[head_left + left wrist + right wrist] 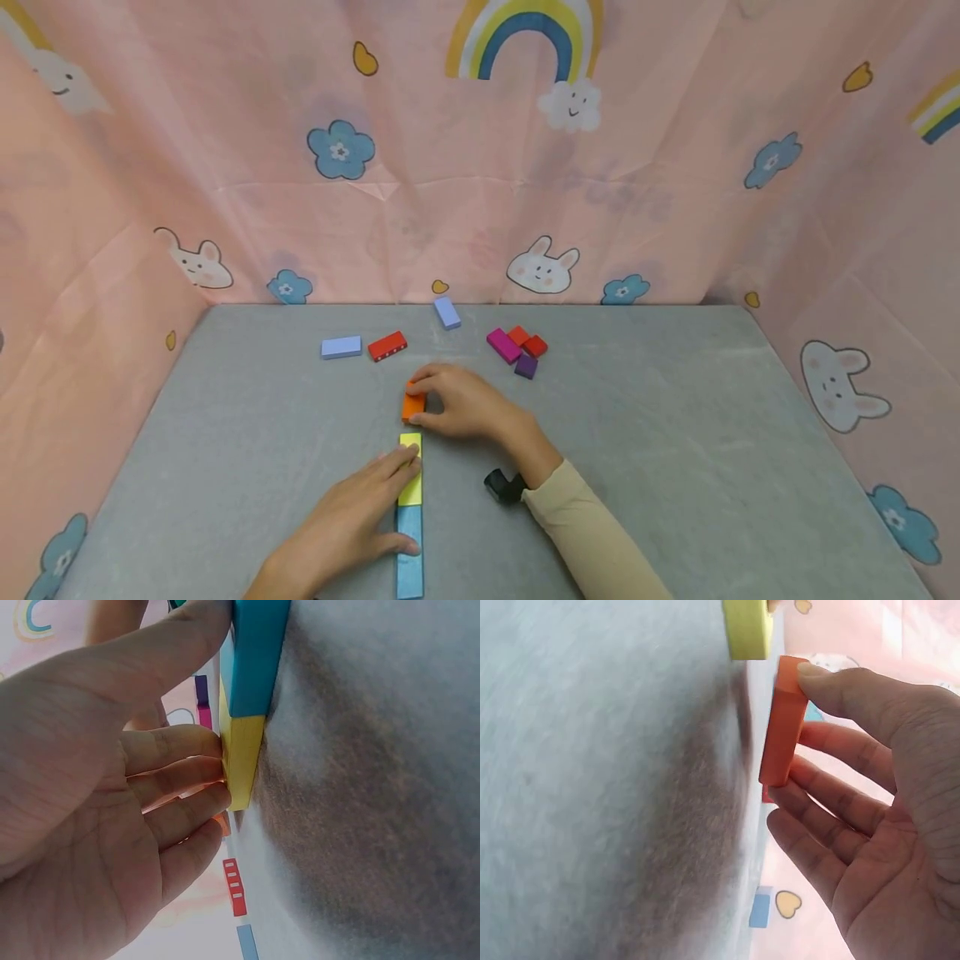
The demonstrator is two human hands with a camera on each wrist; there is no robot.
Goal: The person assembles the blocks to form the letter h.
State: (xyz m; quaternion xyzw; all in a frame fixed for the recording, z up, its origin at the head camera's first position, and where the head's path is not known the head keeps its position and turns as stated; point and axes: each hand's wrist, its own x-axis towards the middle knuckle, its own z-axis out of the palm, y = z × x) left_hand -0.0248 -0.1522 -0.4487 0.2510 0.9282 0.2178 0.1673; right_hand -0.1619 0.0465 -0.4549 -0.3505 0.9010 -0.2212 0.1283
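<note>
An orange block (412, 406) is gripped between the thumb and fingers of my right hand (468, 404), just beyond the far end of a row of blocks. In the right wrist view the orange block (783, 724) stands slightly apart from the yellow block (748, 630). The row runs away from me, with a blue block (409, 575) nearest and the yellow block (410, 492) at its far end. Across this row lies my left hand (352, 517), its fingertips on the yellow block and its thumb over the blue part. Those left fingers look straight in the left wrist view.
Farther back lie a light blue block (341, 347), a red block (387, 346) with white marks and another light blue block (447, 313). A magenta block (503, 346), a purple block (527, 367) and two red-orange pieces (535, 346) cluster right of them. A pink patterned curtain (450, 217) surrounds the grey table (675, 433).
</note>
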